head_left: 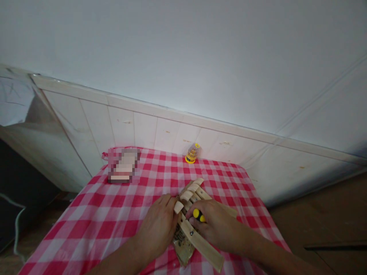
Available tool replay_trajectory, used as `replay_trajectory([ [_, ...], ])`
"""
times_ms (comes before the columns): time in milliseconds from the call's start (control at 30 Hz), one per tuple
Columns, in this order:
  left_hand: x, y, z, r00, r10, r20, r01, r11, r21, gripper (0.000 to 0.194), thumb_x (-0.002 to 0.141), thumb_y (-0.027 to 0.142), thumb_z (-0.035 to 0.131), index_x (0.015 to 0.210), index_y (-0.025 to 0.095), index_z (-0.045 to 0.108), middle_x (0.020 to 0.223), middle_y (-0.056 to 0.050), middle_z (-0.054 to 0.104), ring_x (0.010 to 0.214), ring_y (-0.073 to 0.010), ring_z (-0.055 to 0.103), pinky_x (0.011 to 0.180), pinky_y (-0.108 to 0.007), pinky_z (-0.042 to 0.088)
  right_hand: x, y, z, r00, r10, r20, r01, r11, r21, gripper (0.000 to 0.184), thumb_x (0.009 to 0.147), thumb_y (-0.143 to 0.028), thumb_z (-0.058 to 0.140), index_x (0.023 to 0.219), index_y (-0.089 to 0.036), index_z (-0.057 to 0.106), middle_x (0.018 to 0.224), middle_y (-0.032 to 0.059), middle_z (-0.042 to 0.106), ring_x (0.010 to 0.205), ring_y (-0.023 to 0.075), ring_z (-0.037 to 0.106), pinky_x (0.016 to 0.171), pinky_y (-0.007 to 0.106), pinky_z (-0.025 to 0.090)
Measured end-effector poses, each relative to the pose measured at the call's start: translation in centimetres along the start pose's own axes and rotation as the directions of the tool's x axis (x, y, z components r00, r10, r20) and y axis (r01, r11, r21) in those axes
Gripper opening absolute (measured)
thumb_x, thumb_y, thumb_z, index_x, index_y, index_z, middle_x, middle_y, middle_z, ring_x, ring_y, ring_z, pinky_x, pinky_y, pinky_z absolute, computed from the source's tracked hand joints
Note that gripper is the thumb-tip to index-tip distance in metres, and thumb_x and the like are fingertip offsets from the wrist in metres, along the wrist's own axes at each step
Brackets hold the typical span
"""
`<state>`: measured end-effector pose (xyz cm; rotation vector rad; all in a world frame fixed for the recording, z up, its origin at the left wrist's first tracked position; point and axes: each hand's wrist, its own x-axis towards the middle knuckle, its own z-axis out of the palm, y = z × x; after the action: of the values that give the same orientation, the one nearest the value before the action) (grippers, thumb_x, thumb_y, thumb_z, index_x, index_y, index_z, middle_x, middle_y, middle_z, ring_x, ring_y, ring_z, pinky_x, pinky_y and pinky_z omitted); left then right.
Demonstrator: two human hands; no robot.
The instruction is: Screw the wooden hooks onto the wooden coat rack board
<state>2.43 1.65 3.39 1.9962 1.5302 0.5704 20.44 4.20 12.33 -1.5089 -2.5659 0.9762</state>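
Observation:
A small wooden slatted piece (198, 237) with curved slats and dark screw heads lies at the front of the table. My left hand (162, 219) is closed around its left side, near the rounded slat ends. In my right hand (213, 219) is a yellow-and-black screwdriver (200, 215), gripped by the handle above the slats. Fingers hide its shaft and tip, so I cannot tell whether it touches a screw. Beneath the slats lies a clear, printed plastic packet (182, 248), partly covered by the wood.
A red-and-white checked cloth (155, 172) covers the table. At its back edge, close to the white panelled wall (146, 124), stands a clear case with a yellow base (191, 154). A blurred-out flat rectangular object (124, 166) lies at the back left.

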Motion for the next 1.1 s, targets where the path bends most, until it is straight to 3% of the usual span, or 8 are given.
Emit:
replay_trajectory([
  [267, 0.0, 0.0, -0.3, 1.000, 0.026, 0.004, -0.026, 1.000, 0.012, 0.020, 0.102, 0.014, 0.047, 0.105, 0.018, 0.066, 0.105, -0.008, 0.068, 0.101, -0.0246, 0.063, 0.092, -0.037, 0.050, 0.2, -0.6, -0.1, 1.000, -0.013, -0.014, 0.014, 0.999, 0.048, 0.017, 0.083, -0.007, 0.065, 0.086, -0.019, 0.077, 0.086, 0.0040, 0.078, 0.077, 0.0177, 0.069, 0.068, 0.025, 0.046],
  [467, -0.1, 0.1, -0.4, 1.000, 0.014, 0.011, -0.014, 0.999, 0.051, 0.021, 0.102, 0.018, 0.047, 0.109, 0.017, 0.067, 0.106, -0.010, 0.068, 0.103, -0.0264, 0.063, 0.095, -0.040, 0.050, -0.2, -0.9, -3.9, 0.989, 0.068, -0.131, -0.020, 0.942, 0.336, 0.014, 0.084, -0.020, 0.062, 0.083, -0.019, 0.077, 0.075, 0.0007, 0.073, 0.066, 0.0153, 0.064, 0.058, 0.023, 0.045],
  [633, -0.2, 0.1, -0.5, 0.999, 0.030, 0.010, -0.031, 0.998, 0.049, 0.022, 0.103, 0.018, 0.045, 0.108, 0.017, 0.067, 0.106, -0.009, 0.067, 0.102, -0.0255, 0.063, 0.095, -0.039, 0.050, -0.3, -0.8, -6.3, 0.989, 0.089, -0.120, -0.040, 0.932, 0.361, 0.012, 0.080, -0.028, 0.069, 0.080, -0.018, 0.076, 0.070, -0.0010, 0.069, 0.062, 0.0141, 0.059, 0.059, 0.024, 0.046],
  [833, -0.1, 0.1, -0.5, 0.999, 0.035, 0.005, -0.036, 0.998, 0.055, 0.022, 0.102, 0.017, 0.045, 0.106, 0.017, 0.067, 0.105, -0.009, 0.067, 0.101, -0.0254, 0.063, 0.094, -0.039, 0.050, 0.7, -0.5, -3.9, 0.997, 0.076, -0.030, -0.067, 0.973, 0.221, 0.009, 0.077, -0.015, 0.065, 0.074, -0.018, 0.072, 0.067, -0.0022, 0.067, 0.062, 0.0129, 0.058, 0.058, 0.022, 0.042],
  [967, -0.1, 0.1, -0.4, 0.999, 0.033, 0.006, -0.034, 0.998, 0.055, 0.022, 0.103, 0.019, 0.045, 0.106, 0.018, 0.066, 0.105, -0.009, 0.067, 0.102, -0.0252, 0.063, 0.093, -0.039, 0.050, 1.9, 0.1, -1.1, 0.998, 0.049, 0.044, -0.059, 0.965, 0.257, 0.008, 0.072, -0.010, 0.067, 0.072, -0.017, 0.070, 0.069, -0.0027, 0.066, 0.065, 0.0130, 0.059, 0.060, 0.022, 0.044],
  [1100, -0.2, 0.0, -0.3, 1.000, 0.024, 0.005, -0.024, 0.998, 0.057, 0.021, 0.101, 0.017, 0.045, 0.107, 0.018, 0.066, 0.106, -0.009, 0.067, 0.102, -0.0251, 0.062, 0.093, -0.039, 0.050, 2.3, -0.4, 0.4, 0.979, 0.180, 0.090, -0.201, 0.919, 0.339, 0.014, 0.071, -0.007, 0.064, 0.075, -0.020, 0.066, 0.063, -0.0054, 0.061, 0.060, 0.0144, 0.060, 0.057, 0.023, 0.046],
])
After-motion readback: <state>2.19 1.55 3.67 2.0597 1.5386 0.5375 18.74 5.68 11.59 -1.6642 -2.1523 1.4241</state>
